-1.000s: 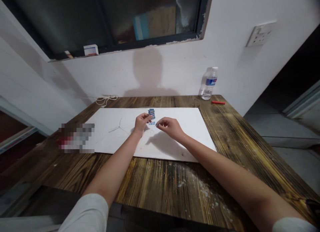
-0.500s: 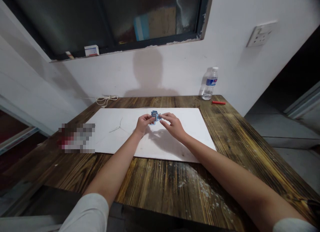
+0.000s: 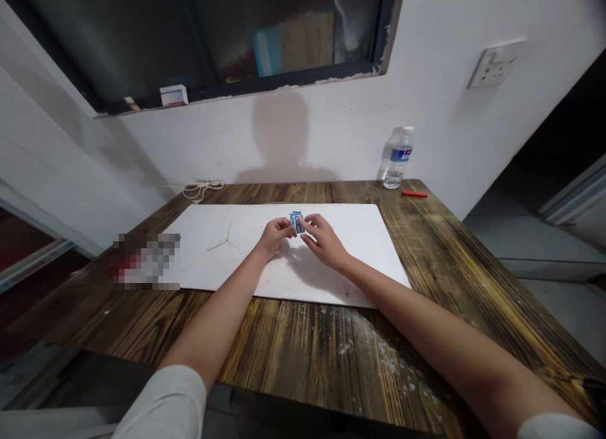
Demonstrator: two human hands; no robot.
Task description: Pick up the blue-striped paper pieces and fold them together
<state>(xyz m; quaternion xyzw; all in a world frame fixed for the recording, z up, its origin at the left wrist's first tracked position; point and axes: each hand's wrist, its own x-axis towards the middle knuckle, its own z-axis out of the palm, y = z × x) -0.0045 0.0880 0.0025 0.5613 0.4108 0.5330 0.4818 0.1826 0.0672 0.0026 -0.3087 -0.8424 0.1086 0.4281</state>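
Note:
Between my two hands is a small bunch of blue-and-white cards (image 3: 297, 220), held just above a white board (image 3: 331, 281). My left hand (image 3: 274, 235) pinches the cards from the left, thumb in front. On the other side, my right hand (image 3: 326, 238) has its fingertips closed on the cards' right edge. The cards overlap in an uneven stack, and their print is too small to read. Both hands cast a shadow onto the board below them.
The board lies on a dark wooden table (image 3: 293, 344). A water bottle (image 3: 398, 159) and a red stick-like object (image 3: 415, 194) are at the back right. A white cable (image 3: 202, 187) lies at the back left, near a blurred-out item (image 3: 146, 262).
The cards have become a tighter bunch, and the one that stuck out below no longer shows. My right hand has shifted slightly left, its fingers curling more.

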